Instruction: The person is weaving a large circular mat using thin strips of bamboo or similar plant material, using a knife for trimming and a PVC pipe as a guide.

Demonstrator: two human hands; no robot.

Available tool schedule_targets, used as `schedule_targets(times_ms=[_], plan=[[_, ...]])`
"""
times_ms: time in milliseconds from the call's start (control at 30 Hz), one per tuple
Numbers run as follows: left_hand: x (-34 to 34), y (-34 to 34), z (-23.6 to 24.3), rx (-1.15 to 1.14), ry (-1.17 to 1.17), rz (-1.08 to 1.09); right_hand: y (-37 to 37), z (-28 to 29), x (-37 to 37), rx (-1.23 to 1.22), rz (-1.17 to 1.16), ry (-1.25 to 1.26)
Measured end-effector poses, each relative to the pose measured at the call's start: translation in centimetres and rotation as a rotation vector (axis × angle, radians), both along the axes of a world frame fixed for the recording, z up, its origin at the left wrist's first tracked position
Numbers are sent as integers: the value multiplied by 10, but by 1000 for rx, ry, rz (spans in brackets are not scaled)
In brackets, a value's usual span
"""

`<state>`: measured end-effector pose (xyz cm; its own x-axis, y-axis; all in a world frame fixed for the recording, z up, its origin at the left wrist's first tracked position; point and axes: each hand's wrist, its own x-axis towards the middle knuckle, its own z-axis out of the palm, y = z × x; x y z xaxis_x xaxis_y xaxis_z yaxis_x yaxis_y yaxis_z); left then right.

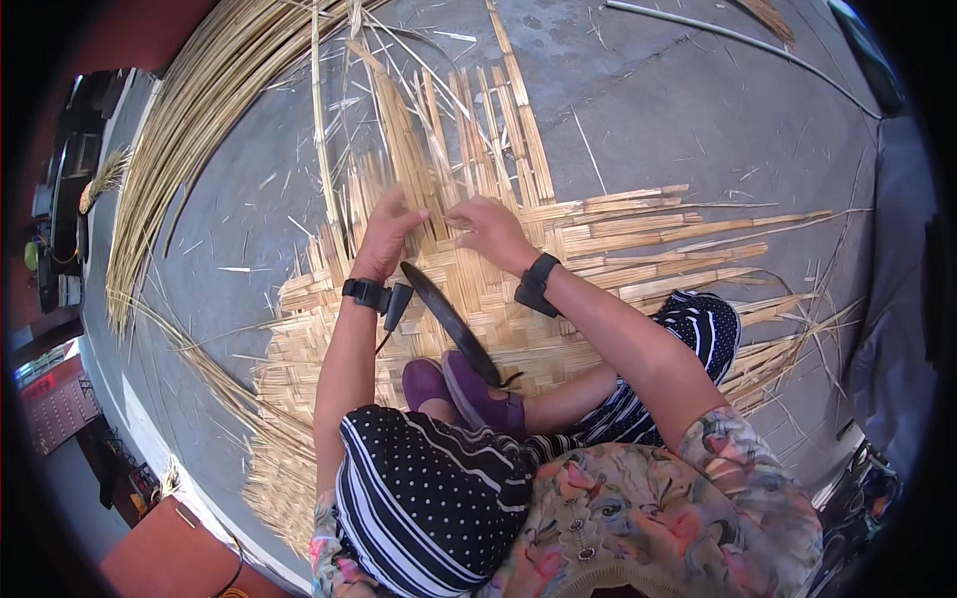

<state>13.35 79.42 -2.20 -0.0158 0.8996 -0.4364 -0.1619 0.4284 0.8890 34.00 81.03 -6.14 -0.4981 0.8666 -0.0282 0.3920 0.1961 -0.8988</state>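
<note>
A half-woven mat of split, straw-coloured reed strips (pixel 498 289) lies on the floor before me, its loose ends fanning out at the far side and to the right. My left hand (pixel 387 237) is over the far part of the weave, thumb and fingers apart beside an upright bundle of strips (pixel 407 145). Across that bundle, my right hand (pixel 490 233) has its fingers curled together at a reed strip; the pinched end is mostly hidden. Between my forearms a dark, curved, blade-like tool (pixel 451 324) lies on the mat. Both wrists wear black straps.
A big bundle of long reeds (pixel 184 140) curves along the left. At the far right lies a thin pale pole (pixel 738 38). Purple shoes (pixel 478 394) rest on the mat. Grey fabric (pixel 902 279) borders the right side, and reed scraps litter the concrete floor (pixel 638 110).
</note>
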Motion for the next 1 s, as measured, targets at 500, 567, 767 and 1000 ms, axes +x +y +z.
schedule_targets(times_ms=[500, 567, 767, 1000], plan=[[-141, -104, 89, 752, -580, 650, -58, -2, 8, 724, 65, -510], [-175, -113, 108, 769, -712, 824, -61, 5, 6, 740, 64, -472], [-85, -101, 17, 125, -380, 346, -21, 32, 65, 547, -68, -290], [-44, -74, -25, -60, -393, 556, 22, 40, 137, 511, -14, -795]])
